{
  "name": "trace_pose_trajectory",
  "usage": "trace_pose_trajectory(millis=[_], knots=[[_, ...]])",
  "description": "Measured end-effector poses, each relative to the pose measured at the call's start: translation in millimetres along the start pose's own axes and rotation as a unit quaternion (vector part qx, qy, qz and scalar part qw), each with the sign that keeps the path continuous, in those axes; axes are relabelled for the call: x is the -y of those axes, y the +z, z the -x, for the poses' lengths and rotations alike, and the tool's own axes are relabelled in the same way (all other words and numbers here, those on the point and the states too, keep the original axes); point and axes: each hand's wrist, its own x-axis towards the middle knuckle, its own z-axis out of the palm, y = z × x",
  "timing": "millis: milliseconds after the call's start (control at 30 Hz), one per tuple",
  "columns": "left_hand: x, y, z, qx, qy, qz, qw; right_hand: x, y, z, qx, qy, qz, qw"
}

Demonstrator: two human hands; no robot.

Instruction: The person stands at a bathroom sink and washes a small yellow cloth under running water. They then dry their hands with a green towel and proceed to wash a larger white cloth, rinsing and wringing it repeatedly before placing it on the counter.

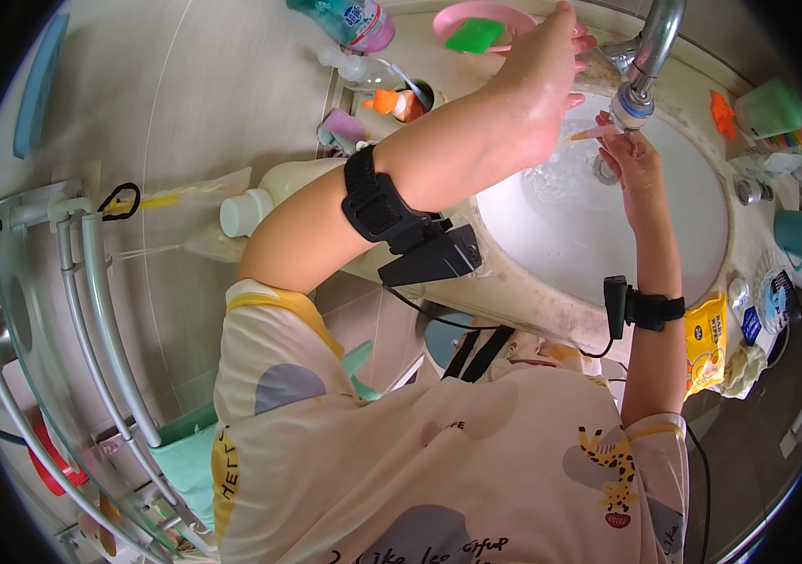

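Note:
My left hand [542, 92] is raised over the far left rim of the white washbasin [549, 247]. Its fingers are spread and point right; nothing shows in it, though its palm is turned away. Under the chrome faucet [658, 42], my right hand [630, 155] pinches a thin brush-like stick [587, 134] with a pinkish end and a tan end. My fingers partly cover this stick, so its exact kind is unclear. Water splashes in the bowl near the metal drain [606, 169]. Black straps with small devices circle both forearms.
Behind my left hand lies a pink dish [446, 21] holding a green block [475, 35]. Bottles, including a pump bottle [365, 70], line the left counter. A yellow wipes pack [706, 345] and a teal cup [795, 236] stand right. A metal towel rack [101, 317] is left.

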Motion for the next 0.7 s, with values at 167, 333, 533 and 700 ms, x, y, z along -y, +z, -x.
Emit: trace_pose_trajectory(millis=[167,333,533,700], knots=[[1,4,2,-0.003,0.003,-0.012,1.0,0,-5,0,0.003,-0.004,-0.016,1.0],[7,0,-5,-0.002,0.002,-0.003,1.0,10,-8,4,-0.014,-0.009,-0.033,0.999],[9,5,-5,-0.007,0.003,0.008,1.0,22,-20,14,-0.056,-0.016,-0.057,0.997],[21,-7,-14,-0.062,0.057,-0.01,0.996,17,-13,6,-0.113,-0.072,0.105,0.985]])
